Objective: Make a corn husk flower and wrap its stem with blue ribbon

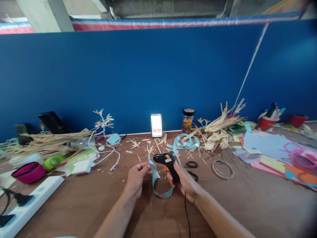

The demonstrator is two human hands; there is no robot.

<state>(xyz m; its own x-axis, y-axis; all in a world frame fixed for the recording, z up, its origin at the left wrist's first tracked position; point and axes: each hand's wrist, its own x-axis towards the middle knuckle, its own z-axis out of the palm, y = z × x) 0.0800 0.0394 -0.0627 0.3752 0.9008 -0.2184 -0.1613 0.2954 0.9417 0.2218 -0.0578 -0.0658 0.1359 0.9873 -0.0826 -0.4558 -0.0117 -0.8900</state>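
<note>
My right hand (182, 181) is wrapped round the handle of a black hot glue gun (166, 158). Its nozzle points left, toward the light blue ribbon (155, 180). Between thumb and forefinger, my left hand (138, 177) pinches a thin stem topped by a small pale dried-husk flower (150, 151), with the ribbon's upper end against it. From there the ribbon hangs in a loop and runs up toward my right hand. Behind that hand lie black-handled scissors (192, 164), partly hidden. Farther back rests the ribbon's coiled length (185, 141).
A white power strip (39, 201) lies at left. Dried husks (218, 132) are heaped at right by a lidded jar (188, 120). A wire coil (223, 169) and coloured paper (267, 147) lie at right. The blue partition (148, 72) bounds the table's back.
</note>
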